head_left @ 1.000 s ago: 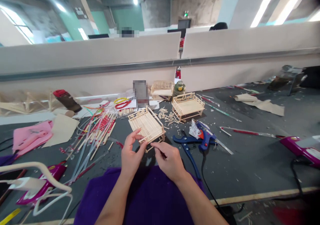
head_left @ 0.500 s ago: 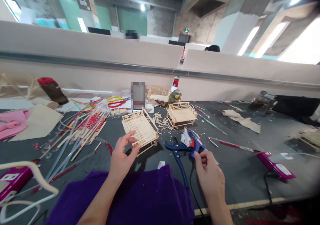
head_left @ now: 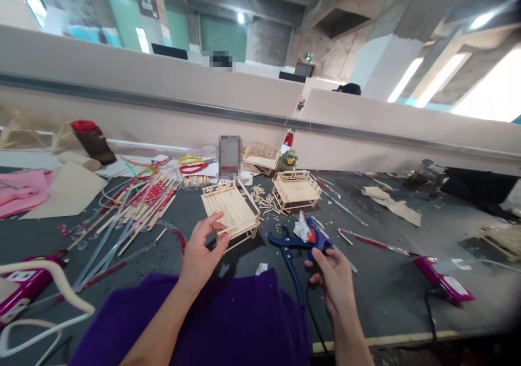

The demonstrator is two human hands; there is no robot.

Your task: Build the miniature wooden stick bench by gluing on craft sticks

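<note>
Purple cloth [head_left: 220,317] lies closest. The right hand [head_left: 331,276] is half curled beside the blue glue gun [head_left: 322,240]; I cannot tell if its grip has anything in it. The left hand [head_left: 203,249] pinches the near end of a little stick bed [head_left: 231,207] at the worktop [head_left: 391,284]. Farther back stands a little stick bench [head_left: 296,190]
</note>
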